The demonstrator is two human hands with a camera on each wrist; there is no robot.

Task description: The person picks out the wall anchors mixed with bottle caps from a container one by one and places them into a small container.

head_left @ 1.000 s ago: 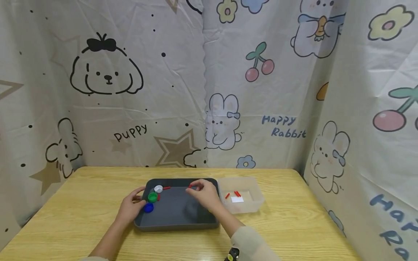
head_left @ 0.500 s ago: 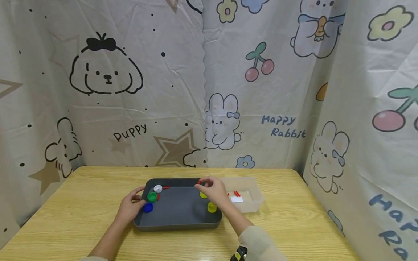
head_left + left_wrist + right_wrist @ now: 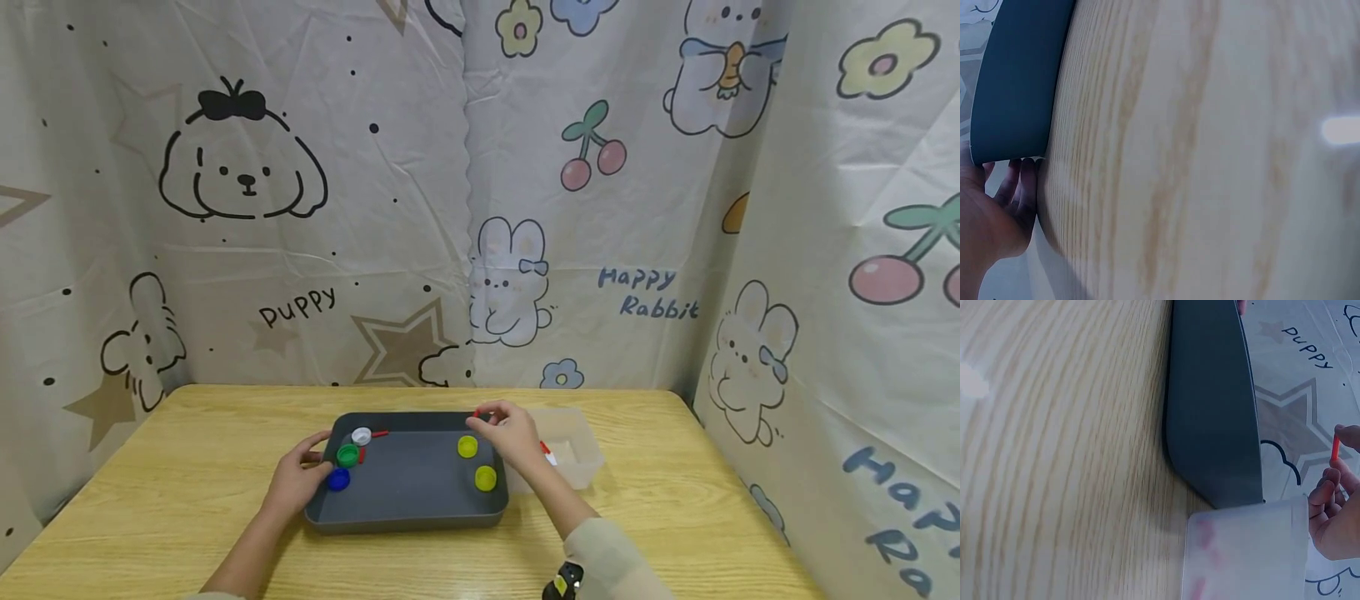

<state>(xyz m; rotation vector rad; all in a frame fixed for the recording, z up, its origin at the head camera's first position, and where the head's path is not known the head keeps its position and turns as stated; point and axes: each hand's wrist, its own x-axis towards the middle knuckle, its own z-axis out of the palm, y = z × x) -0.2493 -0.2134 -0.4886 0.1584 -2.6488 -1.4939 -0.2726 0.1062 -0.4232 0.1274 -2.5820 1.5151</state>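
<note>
My right hand (image 3: 512, 435) pinches a short red stick (image 3: 1335, 448) between thumb and forefinger, above the right back part of the dark grey tray (image 3: 408, 525). At the tray's left end, my left hand (image 3: 295, 477) grips the rim, thumb on top and fingers outside. Inside the tray on the left lie a white cap (image 3: 362, 436), a green cap (image 3: 347, 455) and a blue cap (image 3: 339, 479). One red stick (image 3: 380, 433) lies beside the white cap, another red stick (image 3: 362, 456) beside the green. Two yellow caps (image 3: 467, 447) lie on the right side.
A translucent plastic box (image 3: 591, 471) stands against the tray's right end, partly hidden by my right forearm. Red sticks (image 3: 544, 447) and a white label (image 3: 552, 459) show in it. Printed curtains (image 3: 405, 250) hang behind the wooden table (image 3: 652, 500).
My right hand has moved right with the red stick, from above the tray's middle toward its right edge, uncovering both yellow caps. My left hand has stayed on the rim.
</note>
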